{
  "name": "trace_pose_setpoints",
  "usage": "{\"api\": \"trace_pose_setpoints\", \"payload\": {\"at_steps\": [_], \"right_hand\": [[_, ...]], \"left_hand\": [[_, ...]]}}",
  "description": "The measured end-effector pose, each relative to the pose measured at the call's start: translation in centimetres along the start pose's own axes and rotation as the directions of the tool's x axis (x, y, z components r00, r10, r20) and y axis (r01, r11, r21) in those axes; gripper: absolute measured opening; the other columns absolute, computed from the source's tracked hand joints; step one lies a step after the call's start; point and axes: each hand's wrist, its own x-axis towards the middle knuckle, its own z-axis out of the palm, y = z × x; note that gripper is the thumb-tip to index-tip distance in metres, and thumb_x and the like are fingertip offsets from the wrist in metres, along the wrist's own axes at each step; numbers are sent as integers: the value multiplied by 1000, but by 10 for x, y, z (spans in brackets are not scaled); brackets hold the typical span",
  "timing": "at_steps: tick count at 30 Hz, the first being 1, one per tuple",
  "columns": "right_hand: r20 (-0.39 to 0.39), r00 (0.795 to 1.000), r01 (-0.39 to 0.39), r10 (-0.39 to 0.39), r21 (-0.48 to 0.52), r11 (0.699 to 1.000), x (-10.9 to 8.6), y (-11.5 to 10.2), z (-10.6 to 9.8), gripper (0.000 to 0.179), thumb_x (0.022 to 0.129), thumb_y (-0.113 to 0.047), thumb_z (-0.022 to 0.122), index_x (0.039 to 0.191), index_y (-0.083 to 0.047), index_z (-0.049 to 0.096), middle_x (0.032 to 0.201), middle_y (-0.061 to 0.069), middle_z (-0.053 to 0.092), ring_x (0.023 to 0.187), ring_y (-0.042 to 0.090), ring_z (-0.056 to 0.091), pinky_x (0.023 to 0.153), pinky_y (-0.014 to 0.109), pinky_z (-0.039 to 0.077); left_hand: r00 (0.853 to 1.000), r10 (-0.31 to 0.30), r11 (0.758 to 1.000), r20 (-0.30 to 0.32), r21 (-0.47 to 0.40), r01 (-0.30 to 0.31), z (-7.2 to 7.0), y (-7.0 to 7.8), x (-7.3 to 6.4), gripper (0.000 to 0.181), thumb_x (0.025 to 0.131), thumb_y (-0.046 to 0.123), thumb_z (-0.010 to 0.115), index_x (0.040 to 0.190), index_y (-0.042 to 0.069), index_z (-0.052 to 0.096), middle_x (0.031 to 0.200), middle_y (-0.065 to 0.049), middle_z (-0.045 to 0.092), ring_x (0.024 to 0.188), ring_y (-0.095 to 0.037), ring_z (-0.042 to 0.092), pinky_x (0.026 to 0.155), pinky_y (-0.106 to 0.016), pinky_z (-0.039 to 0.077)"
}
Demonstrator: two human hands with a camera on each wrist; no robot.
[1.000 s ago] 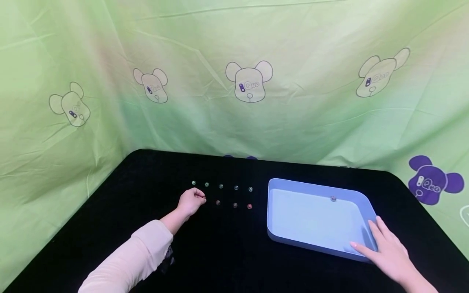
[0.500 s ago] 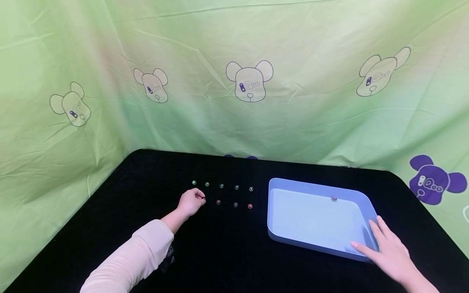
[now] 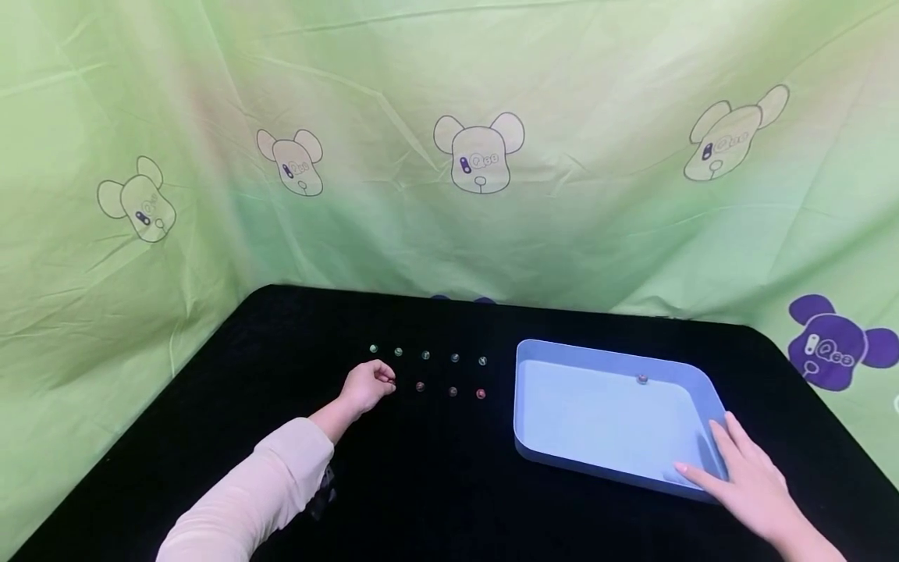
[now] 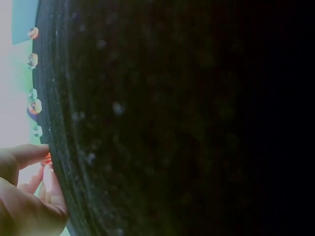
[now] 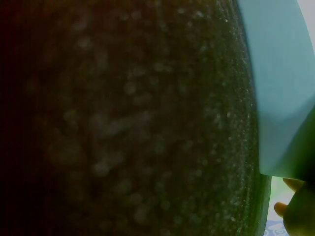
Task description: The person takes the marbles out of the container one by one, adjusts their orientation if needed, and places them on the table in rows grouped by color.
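At the left end of the nearer row, my left hand (image 3: 365, 388) pinches a small reddish glass marble (image 4: 47, 158) between thumb and fingertips, low at the black cloth. To its right in that row lie three more marbles, among them a red one (image 3: 481, 394). Behind them runs a row of several greenish clear marbles (image 3: 425, 355). My right hand (image 3: 755, 488) rests with spread, straight fingers over the near right corner of a shallow blue tray (image 3: 597, 410). One marble (image 3: 642, 378) lies inside the tray, near its back right.
Black cloth (image 3: 421, 484) covers the table. A green curtain (image 3: 393, 234) with printed bear heads hangs behind and at both sides. The tray's raised walls stand right of the marble rows.
Both hands keep their places, the left at the marble and the right on the tray corner. Only the head view has shifted very slightly.
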Motion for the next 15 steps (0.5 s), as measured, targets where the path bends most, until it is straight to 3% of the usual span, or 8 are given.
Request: {"api": "trace_pose_setpoints", "payload": {"at_steps": [9, 12, 13, 15], "right_hand": [[20, 1000, -12, 12, -7, 1000, 2, -3, -4, 82, 81, -41, 53, 126, 18, 17, 135, 32, -3, 114, 56, 8, 77, 66, 15], [20, 1000, -8, 8, -7, 1000, 2, -4, -4, 82, 81, -40, 53, 126, 18, 17, 135, 32, -4, 114, 55, 8, 78, 65, 15], [17, 1000, -7, 7, -7, 1000, 2, -4, -4, 82, 81, -40, 53, 126, 18, 18, 135, 32, -3, 114, 55, 8, 78, 65, 15], [11, 1000, -4, 5, -10, 1000, 1, -5, -4, 81, 81, -39, 54, 125, 19, 18, 134, 33, -2, 114, 55, 9, 79, 64, 16]], "left_hand": [[1000, 19, 998, 25, -65, -17, -3, -3, 1, 15, 66, -7, 63, 79, -2, 58, 72, -7, 60, 67, -15, 55, 63, -25, 45], [998, 35, 996, 61, -80, -30, -4, -11, 8, 17, 66, -6, 65, 80, 0, 58, 74, -7, 60, 70, -16, 56, 64, -27, 45], [993, 90, 992, 75, -96, -82, -1, -23, 15, 17, 66, -3, 66, 80, 3, 58, 73, -4, 60, 68, -15, 56, 61, -25, 44], [990, 104, 991, 100, -99, -94, -2, -27, 17, 18, 66, -2, 66, 81, 4, 58, 74, -3, 59, 69, -14, 56, 61, -25, 44]]}}
